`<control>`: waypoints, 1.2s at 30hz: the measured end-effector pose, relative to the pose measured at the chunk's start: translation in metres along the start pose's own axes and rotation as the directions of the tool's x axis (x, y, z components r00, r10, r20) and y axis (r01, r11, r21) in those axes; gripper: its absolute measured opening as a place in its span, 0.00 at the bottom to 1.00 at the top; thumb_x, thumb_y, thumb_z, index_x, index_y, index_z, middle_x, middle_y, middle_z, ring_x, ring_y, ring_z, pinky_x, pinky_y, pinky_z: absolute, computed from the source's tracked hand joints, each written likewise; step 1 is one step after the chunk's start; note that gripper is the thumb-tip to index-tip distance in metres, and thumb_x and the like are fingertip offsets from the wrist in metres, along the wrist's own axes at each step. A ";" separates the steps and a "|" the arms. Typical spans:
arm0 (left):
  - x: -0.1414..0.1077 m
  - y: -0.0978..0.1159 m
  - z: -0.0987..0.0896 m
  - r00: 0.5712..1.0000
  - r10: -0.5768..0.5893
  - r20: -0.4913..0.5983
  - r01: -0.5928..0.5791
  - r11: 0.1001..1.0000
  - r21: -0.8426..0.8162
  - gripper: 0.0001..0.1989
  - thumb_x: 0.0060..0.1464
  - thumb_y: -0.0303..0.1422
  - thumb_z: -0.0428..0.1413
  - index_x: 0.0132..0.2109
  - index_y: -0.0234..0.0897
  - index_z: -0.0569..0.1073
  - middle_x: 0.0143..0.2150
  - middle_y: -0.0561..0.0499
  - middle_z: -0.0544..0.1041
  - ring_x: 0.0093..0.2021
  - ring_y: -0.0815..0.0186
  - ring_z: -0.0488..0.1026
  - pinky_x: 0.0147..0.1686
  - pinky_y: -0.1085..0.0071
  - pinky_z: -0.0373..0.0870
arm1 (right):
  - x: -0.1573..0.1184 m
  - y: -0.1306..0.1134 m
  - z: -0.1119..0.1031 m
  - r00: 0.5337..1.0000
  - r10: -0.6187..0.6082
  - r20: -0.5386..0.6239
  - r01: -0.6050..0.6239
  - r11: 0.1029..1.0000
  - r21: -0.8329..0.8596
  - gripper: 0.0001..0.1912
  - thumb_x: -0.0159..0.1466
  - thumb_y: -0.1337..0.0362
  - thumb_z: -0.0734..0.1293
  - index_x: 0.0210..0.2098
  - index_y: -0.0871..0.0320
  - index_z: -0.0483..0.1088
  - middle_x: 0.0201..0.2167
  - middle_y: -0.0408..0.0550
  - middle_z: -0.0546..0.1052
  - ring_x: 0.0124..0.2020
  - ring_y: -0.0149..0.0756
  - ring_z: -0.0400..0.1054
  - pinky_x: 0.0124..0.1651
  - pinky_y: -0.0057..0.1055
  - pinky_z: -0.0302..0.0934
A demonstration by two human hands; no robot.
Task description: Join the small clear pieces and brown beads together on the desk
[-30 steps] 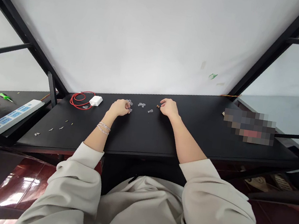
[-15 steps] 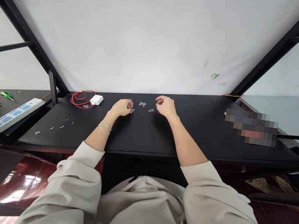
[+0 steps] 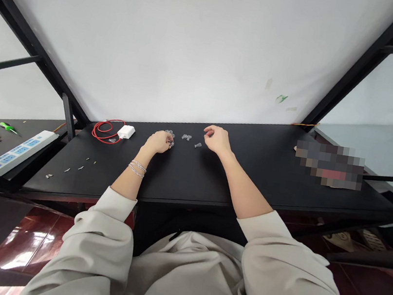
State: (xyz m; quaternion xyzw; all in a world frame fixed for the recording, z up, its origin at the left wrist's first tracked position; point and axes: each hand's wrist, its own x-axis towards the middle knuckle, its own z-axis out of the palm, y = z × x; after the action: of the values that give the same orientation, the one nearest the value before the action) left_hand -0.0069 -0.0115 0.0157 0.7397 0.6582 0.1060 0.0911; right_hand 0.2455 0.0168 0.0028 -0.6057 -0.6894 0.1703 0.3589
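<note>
Left hand (image 3: 160, 142) and right hand (image 3: 217, 140) are well apart and both curled; I cannot tell if they grip anything. They are over the far part of a big black counter (image 3: 191, 181). A red cord (image 3: 93, 133) and white block (image 3: 126, 132) sit on the left. Small clear pieces (image 3: 184, 137) lie between the hands, some just beside the left one.

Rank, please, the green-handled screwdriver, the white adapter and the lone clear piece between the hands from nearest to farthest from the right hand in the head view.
1. Lone clear piece, just left of the right hand.
2. White adapter, farther left, past the left hand.
3. Green-handled screwdriver, at far left.
</note>
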 end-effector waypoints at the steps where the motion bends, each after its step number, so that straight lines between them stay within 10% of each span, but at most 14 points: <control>1: 0.000 0.000 0.001 1.000 -0.001 -0.007 0.001 1.000 0.003 0.14 0.53 0.26 0.60 0.46 0.42 0.82 0.48 0.46 0.81 0.47 0.57 0.78 0.51 0.66 0.73 | 0.000 0.000 0.000 0.999 0.003 0.032 -0.003 1.000 0.004 0.13 0.60 0.75 0.70 0.43 0.58 0.80 0.39 0.49 0.83 0.43 0.40 0.77 0.52 0.34 0.69; 10: 0.001 -0.001 0.002 0.999 -0.012 -0.035 0.011 0.999 -0.035 0.05 0.55 0.27 0.61 0.40 0.39 0.79 0.48 0.44 0.81 0.47 0.57 0.78 0.50 0.65 0.73 | -0.004 -0.002 0.001 0.953 -0.037 0.301 0.044 0.999 -0.018 0.11 0.59 0.71 0.76 0.42 0.56 0.80 0.34 0.48 0.83 0.41 0.41 0.79 0.49 0.34 0.70; 36: 0.003 0.007 0.011 0.978 0.096 -0.187 -0.125 0.981 -0.146 0.11 0.58 0.26 0.59 0.48 0.39 0.78 0.45 0.47 0.83 0.45 0.59 0.78 0.49 0.64 0.72 | -0.009 -0.016 0.036 0.986 -0.058 0.157 0.069 0.995 -0.067 0.10 0.67 0.66 0.69 0.48 0.52 0.77 0.45 0.49 0.82 0.49 0.43 0.75 0.53 0.37 0.66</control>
State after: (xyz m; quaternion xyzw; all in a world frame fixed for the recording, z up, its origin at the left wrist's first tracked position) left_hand 0.0029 -0.0096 0.0075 0.7533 0.6111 0.2285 0.0833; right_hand 0.2086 0.0117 -0.0138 -0.5810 -0.7398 0.1803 0.2874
